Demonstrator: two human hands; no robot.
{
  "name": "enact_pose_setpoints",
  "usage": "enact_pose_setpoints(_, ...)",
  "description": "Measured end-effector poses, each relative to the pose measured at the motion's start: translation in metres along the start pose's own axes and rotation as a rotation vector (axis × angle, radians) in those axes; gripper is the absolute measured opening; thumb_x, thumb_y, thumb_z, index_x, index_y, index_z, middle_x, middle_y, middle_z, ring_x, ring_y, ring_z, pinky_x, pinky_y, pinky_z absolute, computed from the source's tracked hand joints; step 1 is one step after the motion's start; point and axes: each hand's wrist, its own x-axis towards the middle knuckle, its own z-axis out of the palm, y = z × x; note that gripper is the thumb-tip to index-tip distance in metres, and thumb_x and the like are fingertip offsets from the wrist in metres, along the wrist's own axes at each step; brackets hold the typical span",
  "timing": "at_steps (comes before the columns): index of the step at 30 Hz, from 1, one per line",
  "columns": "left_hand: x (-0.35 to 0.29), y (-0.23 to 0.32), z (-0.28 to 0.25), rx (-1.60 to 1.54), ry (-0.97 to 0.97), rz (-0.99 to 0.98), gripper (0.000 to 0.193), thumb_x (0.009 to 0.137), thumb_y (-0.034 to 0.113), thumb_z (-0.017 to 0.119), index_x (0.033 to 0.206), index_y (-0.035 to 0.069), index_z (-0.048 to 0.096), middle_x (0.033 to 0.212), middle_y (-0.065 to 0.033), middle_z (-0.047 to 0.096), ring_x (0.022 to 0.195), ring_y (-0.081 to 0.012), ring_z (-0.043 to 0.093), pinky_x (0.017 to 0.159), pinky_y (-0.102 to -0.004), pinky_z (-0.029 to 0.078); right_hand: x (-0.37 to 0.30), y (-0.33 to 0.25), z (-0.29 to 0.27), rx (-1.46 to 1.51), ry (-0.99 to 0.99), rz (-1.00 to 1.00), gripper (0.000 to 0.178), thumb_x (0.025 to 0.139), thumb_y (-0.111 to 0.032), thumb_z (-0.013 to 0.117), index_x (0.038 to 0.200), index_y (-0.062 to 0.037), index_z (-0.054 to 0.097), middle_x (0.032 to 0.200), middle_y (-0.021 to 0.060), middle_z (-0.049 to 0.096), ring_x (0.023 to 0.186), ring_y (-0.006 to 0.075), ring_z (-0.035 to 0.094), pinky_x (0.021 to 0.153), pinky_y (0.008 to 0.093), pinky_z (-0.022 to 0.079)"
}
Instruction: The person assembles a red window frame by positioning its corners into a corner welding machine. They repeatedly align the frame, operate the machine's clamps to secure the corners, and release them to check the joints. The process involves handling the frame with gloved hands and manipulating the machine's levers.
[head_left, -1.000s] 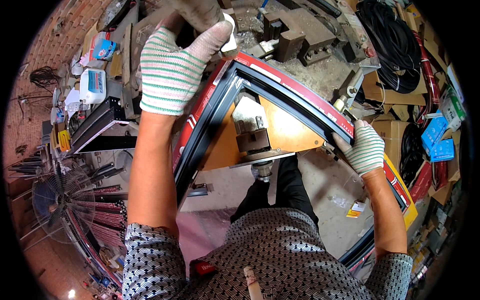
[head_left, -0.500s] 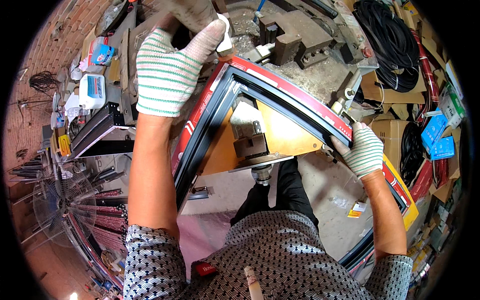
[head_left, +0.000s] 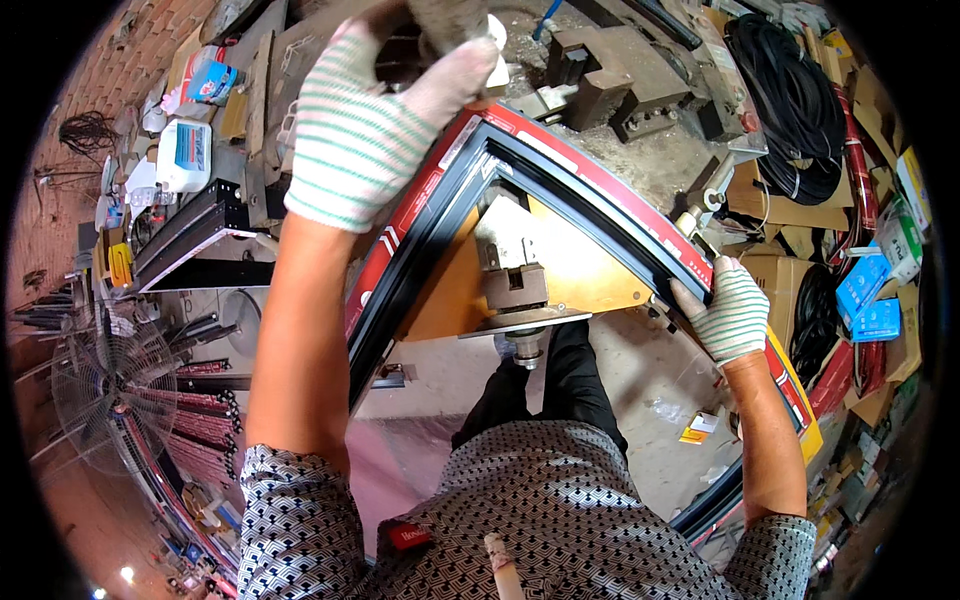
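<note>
A curved dark-grey profile frame (head_left: 590,217) with red film along its outer edge lies tilted over the bench machine, its mitred corner pointing away from me. My right hand (head_left: 730,315), in a white glove with green stripes, grips its right side, thumb on top. In a matching glove, my left hand (head_left: 365,130) is closed just beyond the corner, around a blurred grey-brown cylinder (head_left: 450,22). A white piece (head_left: 497,55) shows beside its thumb; what exactly the hand holds is unclear. Inside the frame's corner are an orange plate (head_left: 580,265) and a steel block (head_left: 515,287).
Heavy metal blocks (head_left: 625,80) stand on the worn bench beyond the frame. Coiled black strips (head_left: 785,110) and cardboard (head_left: 775,280) are at right. A white jug (head_left: 184,157) and a fan (head_left: 115,385) are at left. The frame's far end reaches low beside my right arm.
My left hand and the blurred cylinder have shifted right. The frame's corner also sits slightly farther right in view. My right hand keeps its grip on the frame.
</note>
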Motion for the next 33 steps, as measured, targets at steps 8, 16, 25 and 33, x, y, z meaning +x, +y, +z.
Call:
enact_pose_setpoints(8,0.008,0.039,0.011,-0.028,-0.024,-0.182,0.048,0.091,0.024,0.086,0.125,-0.005,0.068,0.105,-0.0100,0.076,0.091,-0.0142,0.070,0.085,-0.0288,0.057,-0.002,0.002,0.002,-0.017,0.033,-0.028,0.053,0.086,-0.049,0.081,0.099,-0.0005,0.064,0.086,0.0207,0.067,0.081,0.0397,0.069,0.075,0.0466,0.056)
enact_pose_setpoints(16,0.007,0.035,0.017,-0.176,-0.001,-0.192,0.041,0.093,0.018,0.085,0.124,-0.003,0.068,0.103,-0.0075,0.077,0.086,-0.0120,0.070,0.079,-0.0272,0.058,0.000,0.000,-0.001,-0.012,0.027,-0.018,0.056,0.086,-0.052,0.080,0.097,-0.0001,0.064,0.084,0.0208,0.067,0.079,0.0396,0.069,0.074,0.0461,0.057)
enact_pose_setpoints(25,0.002,0.051,0.020,-0.048,0.040,-0.197,0.036,0.093,0.015,0.083,0.122,-0.002,0.069,0.104,-0.0075,0.076,0.089,-0.0109,0.070,0.081,-0.0269,0.057,-0.002,0.003,0.002,-0.021,0.042,-0.031,0.055,0.086,-0.052,0.081,0.097,-0.0009,0.065,0.083,0.0207,0.067,0.079,0.0399,0.068,0.074,0.0467,0.056)
enact_pose_setpoints(33,-0.056,0.016,-0.031,0.199,0.121,-0.148,0.046,0.096,0.021,0.080,0.134,-0.002,0.066,0.096,0.0001,0.066,0.083,-0.0041,0.058,0.075,-0.0196,0.051,0.000,0.004,0.007,-0.004,0.039,-0.034,0.054,0.085,-0.049,0.082,0.101,-0.0006,0.065,0.088,0.0199,0.067,0.082,0.0387,0.068,0.075,0.0458,0.056)
